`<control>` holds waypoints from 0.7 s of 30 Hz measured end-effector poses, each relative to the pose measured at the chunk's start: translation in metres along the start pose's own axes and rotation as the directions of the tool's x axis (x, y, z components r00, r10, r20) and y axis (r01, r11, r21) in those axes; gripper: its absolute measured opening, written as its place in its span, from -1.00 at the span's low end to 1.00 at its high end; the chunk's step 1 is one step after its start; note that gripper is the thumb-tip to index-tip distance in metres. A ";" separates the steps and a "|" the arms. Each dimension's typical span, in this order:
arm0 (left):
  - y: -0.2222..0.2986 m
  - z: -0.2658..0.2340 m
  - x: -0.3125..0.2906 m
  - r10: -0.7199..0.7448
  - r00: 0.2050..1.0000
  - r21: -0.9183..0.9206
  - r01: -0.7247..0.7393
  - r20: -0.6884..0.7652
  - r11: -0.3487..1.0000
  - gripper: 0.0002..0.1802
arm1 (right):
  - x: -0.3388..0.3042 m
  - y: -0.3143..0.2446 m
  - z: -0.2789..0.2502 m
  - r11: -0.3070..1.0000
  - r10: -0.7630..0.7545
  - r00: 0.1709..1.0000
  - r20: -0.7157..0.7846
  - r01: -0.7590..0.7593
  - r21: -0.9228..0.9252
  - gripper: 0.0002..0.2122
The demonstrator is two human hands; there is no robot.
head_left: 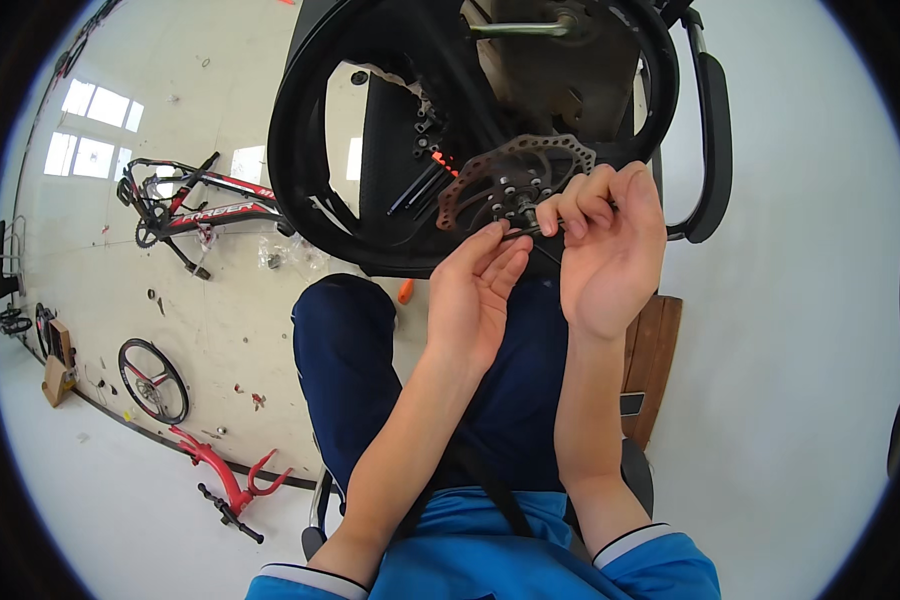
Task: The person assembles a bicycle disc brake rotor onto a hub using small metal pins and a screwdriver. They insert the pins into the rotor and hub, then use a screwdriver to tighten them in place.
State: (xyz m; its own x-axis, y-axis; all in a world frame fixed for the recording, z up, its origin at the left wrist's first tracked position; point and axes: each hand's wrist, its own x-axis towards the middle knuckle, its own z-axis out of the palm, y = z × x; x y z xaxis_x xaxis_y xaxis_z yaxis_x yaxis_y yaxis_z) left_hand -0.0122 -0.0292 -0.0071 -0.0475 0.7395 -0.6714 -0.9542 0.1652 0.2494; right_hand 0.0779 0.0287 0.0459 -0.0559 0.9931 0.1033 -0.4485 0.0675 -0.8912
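A black bicycle wheel (305, 215) lies in front of me, with a drilled metal brake disc (454, 197) fixed around its hub (518, 196). Just on the near side of the hub, my left hand (478, 295) pinches a thin dark rod (522, 232) between thumb and fingertips. My right hand (612, 255) is closed at the rod's other end, its fingers curled and partly covering the disc's right side. What kind of piece the rod is, I cannot make out.
Beneath the wheel is a black chair (712, 140) with armrests, holding pens and small metal parts. On the floor to the left lie a red and black bicycle frame (225, 212), another wheel (154, 381), a red fork-like part (232, 485) and an orange-handled piece (406, 291).
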 end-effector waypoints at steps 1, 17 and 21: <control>-0.001 0.000 0.000 -0.016 1.000 -0.016 0.016 0.000 1.000 -0.79 | 0.001 0.000 -0.001 1.000 0.007 1.000 0.002 -0.007 0.005 -0.69; -0.001 0.005 0.001 -0.040 0.998 -0.093 0.045 0.046 0.995 -0.78 | 0.016 -0.011 0.012 0.986 0.028 0.994 0.107 -0.010 -0.167 -0.65; -0.001 0.004 0.004 -0.049 0.998 -0.137 0.054 0.039 0.989 -0.79 | 0.021 -0.009 0.015 0.987 0.039 0.991 0.131 -0.018 -0.158 -0.67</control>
State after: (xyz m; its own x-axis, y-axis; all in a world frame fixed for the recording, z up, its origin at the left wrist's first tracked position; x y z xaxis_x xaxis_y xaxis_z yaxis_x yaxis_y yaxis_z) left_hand -0.0107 -0.0239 -0.0072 0.0111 0.7551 -0.6555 -0.9869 0.1137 0.1143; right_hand 0.0670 0.0470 0.0629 -0.1896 0.9738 0.1252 -0.3013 0.0637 -0.9514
